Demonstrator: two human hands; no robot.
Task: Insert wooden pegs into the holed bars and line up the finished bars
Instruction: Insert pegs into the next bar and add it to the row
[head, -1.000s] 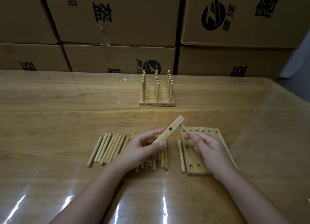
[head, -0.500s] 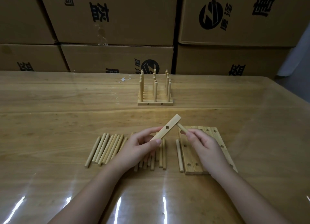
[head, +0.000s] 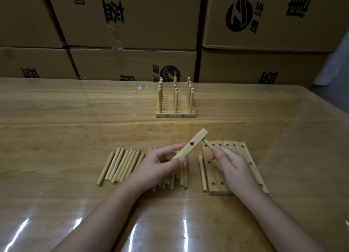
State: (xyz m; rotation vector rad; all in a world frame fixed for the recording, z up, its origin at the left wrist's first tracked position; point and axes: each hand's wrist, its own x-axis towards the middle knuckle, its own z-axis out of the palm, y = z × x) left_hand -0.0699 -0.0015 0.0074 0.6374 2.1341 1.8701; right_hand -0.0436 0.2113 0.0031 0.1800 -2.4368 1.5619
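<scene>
1. I am counting six cardboard boxes (head: 132, 16) stacking up across 12 o'clock, each showing black print.
2. The glossy wooden table (head: 75, 119) is filling the rest of my view.
3. Finished bars (head: 175, 116) are standing in a tight row at 12 o'clock, well apart from the hands. The front bar is carrying three upright pegs and showing two side holes. I cannot count the bars lining up behind it.
4. Flat holed bars (head: 213, 174) are lying side by side at 4 o'clock. I am counting about six, with the right hand hiding part of them.
5. Loose pegs (head: 120, 165) are lying in a fan at 8 o'clock. I am counting about eight clear ones, with more hiding under the left hand. One lone peg (head: 202, 174) is lying just beside the flat bars.
6. The left hand (head: 160, 165) is gripping the lower end of one pale bar (head: 198, 138) near centre. It is tilting towards 1 o'clock and showing one round hole.
7. The right hand (head: 232, 166) is pinching one held peg (head: 207, 144), its tip touching the tilted bar's upper end.
</scene>
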